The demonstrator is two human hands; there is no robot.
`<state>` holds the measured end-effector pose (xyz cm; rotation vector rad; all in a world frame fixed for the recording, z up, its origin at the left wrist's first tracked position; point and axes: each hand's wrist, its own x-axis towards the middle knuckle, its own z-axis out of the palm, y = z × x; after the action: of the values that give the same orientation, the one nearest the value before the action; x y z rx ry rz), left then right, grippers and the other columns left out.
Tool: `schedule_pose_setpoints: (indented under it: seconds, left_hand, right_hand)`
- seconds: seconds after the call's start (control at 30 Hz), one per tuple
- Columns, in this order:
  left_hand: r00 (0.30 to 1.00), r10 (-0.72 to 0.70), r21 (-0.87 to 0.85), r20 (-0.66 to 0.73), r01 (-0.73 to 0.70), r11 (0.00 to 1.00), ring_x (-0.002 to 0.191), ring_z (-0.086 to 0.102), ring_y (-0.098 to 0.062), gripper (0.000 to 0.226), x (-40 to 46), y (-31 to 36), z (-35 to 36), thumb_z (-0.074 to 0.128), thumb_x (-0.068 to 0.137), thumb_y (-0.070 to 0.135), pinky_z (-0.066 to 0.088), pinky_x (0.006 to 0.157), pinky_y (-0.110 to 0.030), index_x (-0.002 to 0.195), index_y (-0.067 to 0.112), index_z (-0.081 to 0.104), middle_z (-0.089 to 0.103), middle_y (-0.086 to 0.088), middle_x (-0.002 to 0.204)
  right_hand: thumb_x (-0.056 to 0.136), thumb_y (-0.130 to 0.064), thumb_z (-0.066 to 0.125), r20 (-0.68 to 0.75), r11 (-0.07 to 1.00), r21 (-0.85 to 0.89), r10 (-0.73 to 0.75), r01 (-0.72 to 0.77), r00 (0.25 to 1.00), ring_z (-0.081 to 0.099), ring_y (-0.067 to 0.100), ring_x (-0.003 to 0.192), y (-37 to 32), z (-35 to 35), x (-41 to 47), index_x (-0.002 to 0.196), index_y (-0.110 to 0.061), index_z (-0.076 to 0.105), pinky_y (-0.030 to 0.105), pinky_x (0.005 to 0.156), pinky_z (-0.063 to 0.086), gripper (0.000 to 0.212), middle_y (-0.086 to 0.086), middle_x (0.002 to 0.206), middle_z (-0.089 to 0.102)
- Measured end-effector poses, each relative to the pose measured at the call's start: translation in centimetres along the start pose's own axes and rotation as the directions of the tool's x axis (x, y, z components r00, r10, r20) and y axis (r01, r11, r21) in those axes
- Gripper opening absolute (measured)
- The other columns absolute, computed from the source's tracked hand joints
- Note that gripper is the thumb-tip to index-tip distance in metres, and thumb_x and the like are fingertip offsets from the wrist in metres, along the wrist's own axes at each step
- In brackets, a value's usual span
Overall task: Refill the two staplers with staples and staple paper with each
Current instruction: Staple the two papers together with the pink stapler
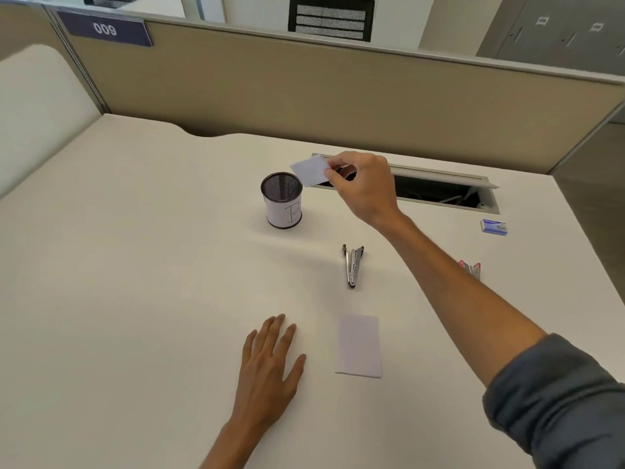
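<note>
Above the black mesh pen cup (281, 200), at twelve o'clock: right hand (363, 184), fingers pinching a small white paper slip (309, 170). Left hand (267, 360) flat on the tabletop (135, 265), fingers spread. Silver stapler (352, 265) lies open at centre, red stapler (470, 269) and blue staple box (493, 227) at three o'clock, white paper sheet (359, 345) at six. Refilling looks unfinished.

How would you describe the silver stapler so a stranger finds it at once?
On the desk, look below the mesh cup and slightly right. The silver stapler lies there alone, above the flat paper. Unlike the red stapler near the right arm, it is bare metal.
</note>
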<state>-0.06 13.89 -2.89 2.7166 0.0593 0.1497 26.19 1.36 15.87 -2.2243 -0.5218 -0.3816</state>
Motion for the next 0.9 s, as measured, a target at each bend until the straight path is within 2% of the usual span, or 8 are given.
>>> schedule_pose_setpoints:
  seconds: [0.17,0.37,0.53,0.77,0.9]
  left_hand:
    - [1.0,0.001,-0.035,0.004,-0.001,0.999,0.145,0.027,-0.017,0.057,-0.2,-0.2,0.4,0.026,0.099,0.053,0.018,0.117,-0.039,0.143,0.022,0.046,0.032,0.001,0.157]
    - [1.0,0.01,-0.054,-0.005,-0.01,0.999,0.144,0.031,-0.019,0.054,-0.1,-0.4,0.6,0.039,0.096,0.048,0.022,0.115,-0.04,0.141,0.021,0.048,0.036,0.0,0.155]
    - [1.0,0.008,-0.084,-0.012,-0.009,0.996,0.145,0.028,-0.016,0.052,0.0,-0.6,0.8,0.041,0.095,0.048,0.022,0.115,-0.04,0.141,0.023,0.047,0.035,0.003,0.156]
    - [0.999,0.019,-0.104,-0.025,-0.022,0.994,0.145,0.029,-0.016,0.051,0.0,-0.9,0.9,0.043,0.095,0.049,0.021,0.116,-0.04,0.139,0.024,0.049,0.036,0.004,0.155]
    - [0.999,0.013,-0.093,-0.032,-0.015,0.996,0.145,0.028,-0.016,0.051,0.1,-0.9,0.8,0.041,0.095,0.049,0.018,0.118,-0.038,0.138,0.023,0.05,0.037,0.004,0.155]
  right_hand:
    - [0.084,-0.028,0.063,0.114,0.985,-0.171,-0.009,0.028,0.993,0.066,0.017,0.081,0.3,3.0,2.3,0.094,-0.024,0.076,0.033,0.07,0.054,0.016,-0.007,0.085,0.074]
    - [0.086,-0.026,0.061,0.21,0.961,-0.271,-0.001,0.059,0.978,0.063,0.021,0.087,0.6,5.6,3.9,0.094,-0.023,0.074,0.031,0.069,0.049,0.016,-0.004,0.091,0.073]
    - [0.082,-0.02,0.061,0.3,0.951,-0.308,0.079,0.018,0.951,0.06,0.022,0.093,0.5,7.5,4.3,0.092,-0.023,0.074,0.031,0.071,0.047,0.017,-0.005,0.088,0.07]
    - [0.081,-0.022,0.062,0.318,0.956,-0.288,0.14,-0.045,0.938,0.063,0.023,0.094,0.6,8.5,4.1,0.089,-0.022,0.074,0.032,0.073,0.051,0.014,-0.001,0.091,0.072]
    - [0.083,-0.029,0.06,0.246,0.963,-0.267,0.104,-0.035,0.964,0.061,0.019,0.093,0.3,6.8,3.3,0.088,-0.025,0.074,0.028,0.068,0.041,0.015,-0.007,0.09,0.072]
